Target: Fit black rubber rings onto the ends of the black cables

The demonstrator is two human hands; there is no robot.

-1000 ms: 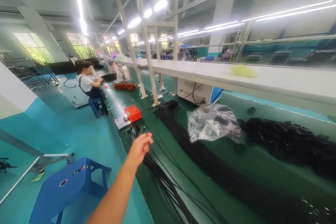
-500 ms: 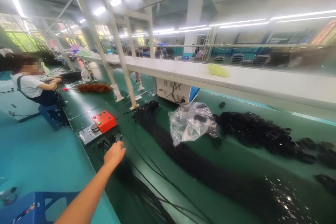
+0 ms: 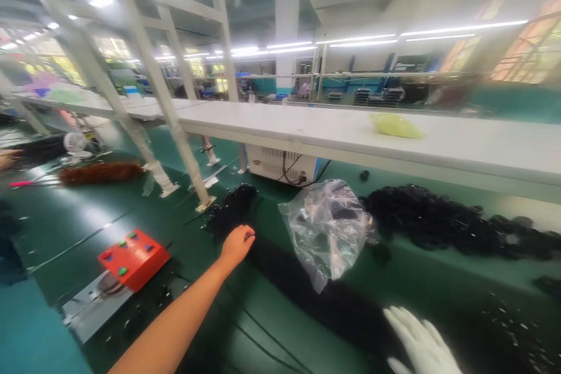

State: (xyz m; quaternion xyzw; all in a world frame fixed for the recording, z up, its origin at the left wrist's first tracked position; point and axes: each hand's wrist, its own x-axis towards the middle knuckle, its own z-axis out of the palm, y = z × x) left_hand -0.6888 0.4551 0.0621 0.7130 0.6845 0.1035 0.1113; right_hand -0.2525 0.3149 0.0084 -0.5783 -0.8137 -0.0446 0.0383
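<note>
A long, thick bundle of black cables [image 3: 298, 280] runs across the green table toward the lower right. My bare left hand [image 3: 239, 243] is at its far end, just below the cable ends, with the fingers curled round part of it. Wearing a white glove, my right hand [image 3: 421, 339] hovers over or rests on the bundle's near part; its fingers are stretched out and hold nothing. A clear plastic bag [image 3: 328, 228] lies beside and partly over the bundle. Under my left forearm are more black cable ends [image 3: 151, 304], partly hidden.
A red control box [image 3: 138, 260] with coloured buttons sits on a metal plate at left. Black coiled parts [image 3: 438, 219] are piled at right. Behind them runs a raised white shelf [image 3: 272, 120] carrying a yellow bag [image 3: 397, 125]. A co-worker's hand [image 3: 9, 158] shows at far left.
My left hand has moved from the nearer cable bundle to the far end of the longer one. The gloved right hand has come into view at lower right. The view has turned right.
</note>
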